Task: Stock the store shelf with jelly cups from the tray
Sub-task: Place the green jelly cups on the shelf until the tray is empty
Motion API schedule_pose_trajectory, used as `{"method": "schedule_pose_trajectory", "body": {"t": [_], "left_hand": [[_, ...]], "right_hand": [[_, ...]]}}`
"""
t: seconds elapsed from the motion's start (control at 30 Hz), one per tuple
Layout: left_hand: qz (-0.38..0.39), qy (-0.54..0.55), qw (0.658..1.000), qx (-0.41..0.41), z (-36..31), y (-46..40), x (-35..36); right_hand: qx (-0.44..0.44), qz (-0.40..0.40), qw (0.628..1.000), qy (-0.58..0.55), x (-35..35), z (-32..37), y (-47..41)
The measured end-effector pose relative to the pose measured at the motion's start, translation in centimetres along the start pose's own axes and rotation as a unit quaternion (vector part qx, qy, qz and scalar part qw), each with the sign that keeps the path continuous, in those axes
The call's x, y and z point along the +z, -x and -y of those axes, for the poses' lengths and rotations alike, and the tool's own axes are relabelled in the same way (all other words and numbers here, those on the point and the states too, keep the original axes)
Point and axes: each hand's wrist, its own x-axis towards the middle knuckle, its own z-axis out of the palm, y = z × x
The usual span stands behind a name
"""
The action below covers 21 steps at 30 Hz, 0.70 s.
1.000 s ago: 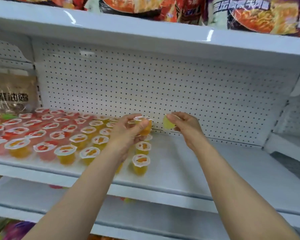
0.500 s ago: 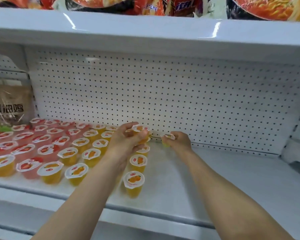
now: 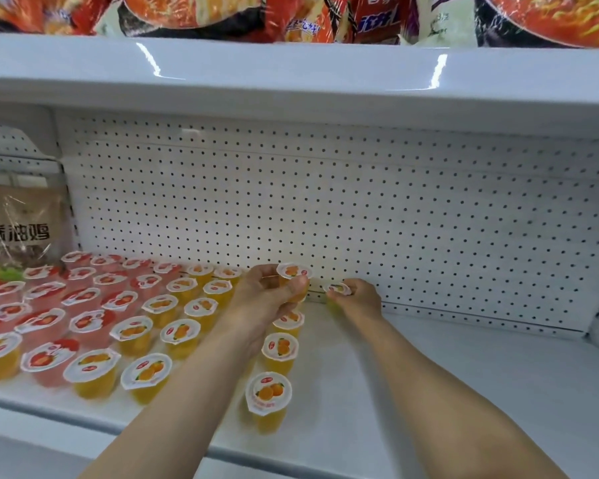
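Jelly cup (image 3: 294, 275), orange, sat pinched in left hand (image 3: 268, 300), fingers curled round it, raised above shelf (image 3: 429, 375). Right hand (image 3: 355, 300) gripped second orange cup (image 3: 338, 289) low at shelf back, against pegboard (image 3: 360, 209). 3 orange cups (image 3: 268, 395) lined below left hand. Red and orange cup rows (image 3: 83, 319) filled shelf's left. Noodle packs (image 3: 222, 12) sat on upper shelf.

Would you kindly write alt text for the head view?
Both hands hold orange jelly cups at the shelf's back: left hand grips one raised, right hand sets another down beside rows of cups.
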Motion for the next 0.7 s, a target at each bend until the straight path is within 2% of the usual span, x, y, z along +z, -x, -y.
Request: {"method": "schedule_pose_trajectory", "body": {"t": [0.13,0.23,0.3,0.37,0.4,0.47,0.7], "left_hand": [[0.002,-0.015,1.000,-0.007,0.5,-0.7,1.3],[0.020,-0.010,1.000,-0.020,0.5,-1.3,2.6],[0.029,-0.006,0.999,-0.038,0.2,-2.1,3.3],[0.047,-0.013,0.997,-0.051,-0.1,-3.0,4.1],[0.054,-0.019,0.997,-0.057,-0.2,-3.4,4.5],[0.067,-0.021,0.995,-0.067,-0.3,-3.9,5.4],[0.142,-0.056,0.984,-0.087,-0.3,-4.6,8.3]], "right_hand": [[-0.016,0.001,1.000,0.000,-0.5,0.0,0.2],[-0.016,-0.016,0.999,-0.045,-2.1,1.1,0.3],[-0.012,0.053,0.983,-0.175,-4.0,2.4,0.6],[-0.007,0.192,0.929,-0.318,-6.3,3.6,1.6],[-0.012,0.242,0.907,-0.346,-7.3,3.9,2.1],[-0.025,0.293,0.883,-0.366,-8.9,4.0,2.8],[-0.046,0.269,0.884,-0.380,-11.8,2.5,2.8]]}}
